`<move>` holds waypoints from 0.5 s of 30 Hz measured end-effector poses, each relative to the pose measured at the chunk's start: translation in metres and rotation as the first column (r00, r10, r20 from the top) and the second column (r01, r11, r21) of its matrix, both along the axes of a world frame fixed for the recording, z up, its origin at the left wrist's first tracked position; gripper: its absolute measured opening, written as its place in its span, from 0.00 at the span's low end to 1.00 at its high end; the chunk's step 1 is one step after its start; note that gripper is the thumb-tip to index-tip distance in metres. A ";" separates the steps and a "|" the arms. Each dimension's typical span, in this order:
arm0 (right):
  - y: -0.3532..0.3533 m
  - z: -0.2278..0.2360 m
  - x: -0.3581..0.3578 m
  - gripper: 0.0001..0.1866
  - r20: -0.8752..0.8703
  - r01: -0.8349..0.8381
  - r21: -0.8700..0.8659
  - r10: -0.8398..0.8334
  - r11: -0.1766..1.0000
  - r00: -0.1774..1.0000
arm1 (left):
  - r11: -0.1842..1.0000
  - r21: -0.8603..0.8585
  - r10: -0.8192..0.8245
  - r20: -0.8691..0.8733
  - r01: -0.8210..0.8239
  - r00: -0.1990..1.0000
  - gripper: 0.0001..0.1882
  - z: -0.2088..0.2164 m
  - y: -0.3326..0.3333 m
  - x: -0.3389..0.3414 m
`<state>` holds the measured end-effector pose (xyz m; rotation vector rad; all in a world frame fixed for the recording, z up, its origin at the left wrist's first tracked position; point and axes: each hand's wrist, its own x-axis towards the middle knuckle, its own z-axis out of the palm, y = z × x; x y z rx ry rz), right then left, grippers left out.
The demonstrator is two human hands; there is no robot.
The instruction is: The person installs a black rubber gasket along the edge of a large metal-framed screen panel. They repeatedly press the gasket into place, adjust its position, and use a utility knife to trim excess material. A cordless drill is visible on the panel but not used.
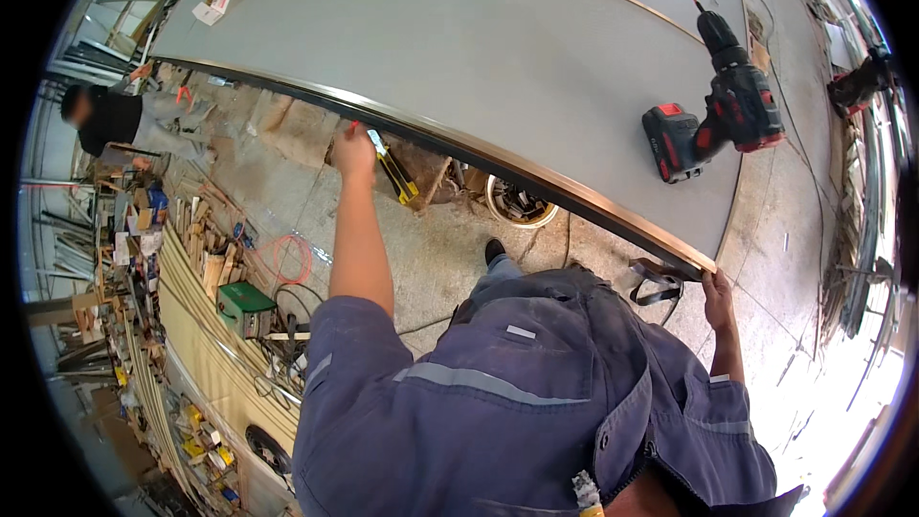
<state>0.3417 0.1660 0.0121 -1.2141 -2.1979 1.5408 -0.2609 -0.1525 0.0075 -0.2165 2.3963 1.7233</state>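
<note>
A large grey panel (459, 33) with a copper-coloured metal edge strip (574, 190) lies in front of me. My left hand (354, 153) is at the near edge, left of middle, fingers curled, with a small red thing (355, 124) showing at the fingertips. Just right of that hand is a yellow-and-black utility knife (397, 172), blade toward the panel; whether the fingers touch it is hidden. At the panel's near right corner, my right hand (720, 302) grips the end of the edge. A black-and-red cordless drill (728, 101) with a long bit rests on the panel's right side.
A small white box (212, 8) sits on the panel's far left. Below are a round tub of scraps (520, 203) and a black strap (657, 282). Left, a person in black (120, 120) stands among stacked materials, with a green case (246, 310) and wood offcuts (215, 249) nearer me.
</note>
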 end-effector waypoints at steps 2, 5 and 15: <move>-0.003 -0.004 0.002 0.18 -0.028 -0.041 0.040 0.042 0.998 0.999 | 0.886 -0.464 -0.167 -0.354 -0.017 0.920 0.16 -0.020 -0.019 0.027; -0.003 -0.007 0.009 0.18 -0.098 -0.035 0.118 0.047 0.992 0.994 | 0.670 -0.742 -0.324 -0.329 -0.030 0.887 0.22 -0.040 -0.011 0.070; -0.018 0.045 0.029 0.12 -0.167 0.492 0.033 -0.481 0.870 0.861 | 0.992 0.018 -0.122 0.013 0.122 0.992 0.17 0.008 -0.051 0.124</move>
